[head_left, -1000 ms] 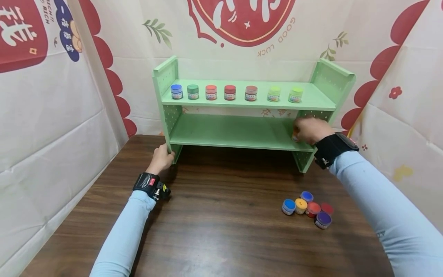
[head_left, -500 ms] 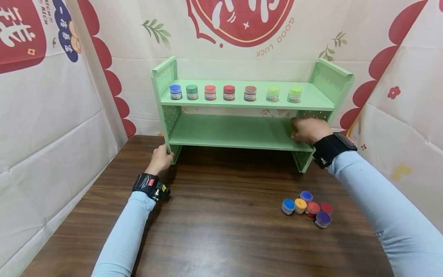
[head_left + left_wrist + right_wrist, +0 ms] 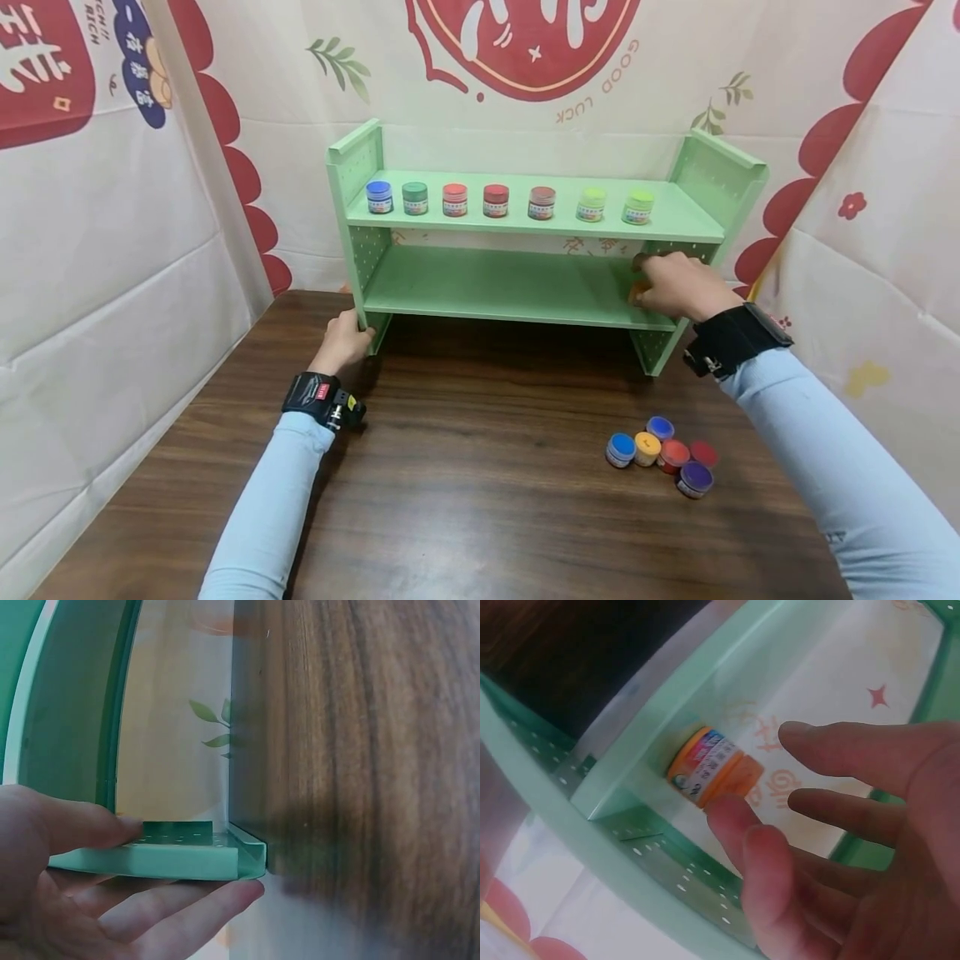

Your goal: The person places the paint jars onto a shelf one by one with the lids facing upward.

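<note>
Brown wood-grain tabletop [image 3: 480, 492] carries everything. Two-tier green shelf [image 3: 495, 283] toward the back; side panels look thin, stiff, probably metal or hard plastic, fairly light for its size. Best hold: low on a side panel, thumb on one face, fingers on the other. Left hand [image 3: 345, 340] has exactly that, pinching the lower front of the left panel.

Right hand [image 3: 686, 283] at the right end of the lower tier, fingers and thumb spread, gripping nothing in the right wrist view. One fingertip overlaps the orange paint jar there; can't tell if it touches.

Seven jars in a row [image 3: 496, 201] on the upper tier, upright, spaced apart: blue, dark green, four reddish-to-lime tones between, lime last. Six loose jars [image 3: 672, 455] bunched on the tabletop, front right: two blue, yellow, red, dark red, purple.

Orange paint jar [image 3: 714, 766] on the lower tier near the right panel, looks upright. Should be light, rigid, hard to break; smooth wall may slide on the painted tier. Take it round the labelled body, thumb opposite fingers; a lid-only hold could twist the cap.
</note>
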The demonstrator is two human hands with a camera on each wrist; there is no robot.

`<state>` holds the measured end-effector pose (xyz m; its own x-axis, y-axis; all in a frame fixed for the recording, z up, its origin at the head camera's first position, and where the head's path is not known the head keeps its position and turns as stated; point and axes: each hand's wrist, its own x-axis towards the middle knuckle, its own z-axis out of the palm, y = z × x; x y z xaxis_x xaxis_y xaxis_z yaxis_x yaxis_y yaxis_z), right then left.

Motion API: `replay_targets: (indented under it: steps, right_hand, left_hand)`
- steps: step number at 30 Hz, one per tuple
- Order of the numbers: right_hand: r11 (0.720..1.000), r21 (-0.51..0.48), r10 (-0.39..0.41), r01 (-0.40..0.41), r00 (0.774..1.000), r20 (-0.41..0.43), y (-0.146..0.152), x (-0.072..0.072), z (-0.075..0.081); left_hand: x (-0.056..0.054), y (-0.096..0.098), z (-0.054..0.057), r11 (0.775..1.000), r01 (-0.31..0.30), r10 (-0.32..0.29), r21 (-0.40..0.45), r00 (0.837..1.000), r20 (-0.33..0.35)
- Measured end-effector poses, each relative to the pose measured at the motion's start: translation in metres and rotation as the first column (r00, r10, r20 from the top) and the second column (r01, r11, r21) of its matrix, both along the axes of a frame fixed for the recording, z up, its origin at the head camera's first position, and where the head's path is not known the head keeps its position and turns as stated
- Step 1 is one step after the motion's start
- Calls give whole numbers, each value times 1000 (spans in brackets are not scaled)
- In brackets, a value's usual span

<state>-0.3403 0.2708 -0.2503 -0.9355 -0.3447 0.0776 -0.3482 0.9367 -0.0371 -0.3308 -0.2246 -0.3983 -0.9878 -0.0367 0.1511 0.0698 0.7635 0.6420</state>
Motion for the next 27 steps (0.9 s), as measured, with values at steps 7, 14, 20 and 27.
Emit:
replay_targets:
  steps: [7,14,20,27]
  right_hand:
    - [999,-20,32,-33,998,-45,-1,9,0]
    - [998,-10,61,-62,997,-41,0,20,-3]
    - [999,7,46,-46,999,-29,5,30,-6]
    - [997,-8,83,-83,996,-35,6,46,-8]
  left_hand:
    - [-1,-3,2,1000,3,-3,-3,1000,23]
    - [0,-5,2,1000,2,-1,-13,1000,23]
    - [0,-4,3,1000,-9,9,-19,1000,-30]
    - [-1,-2,5,1000,8,-7,4,999,-44]
